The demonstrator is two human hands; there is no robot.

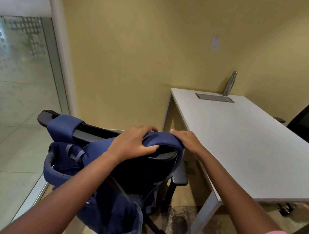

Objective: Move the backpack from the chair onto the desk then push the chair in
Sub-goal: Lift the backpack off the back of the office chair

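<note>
head view | backpack [102, 184] hangs by straps on chair [179, 180] back at 7 o'clock | left hand [133, 143] clutches strap, right hand [187, 141] rests flat on it | tabletop [243, 147] at 3 o'clock bare of backpack | nothing done; lift, placing, chair push remain

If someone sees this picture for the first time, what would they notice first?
First, the blue backpack hanging by its straps over the back of the black chair, with the left hand and right hand on one strap. Next, the white desk at right, a steel bottle at its far edge.
</note>
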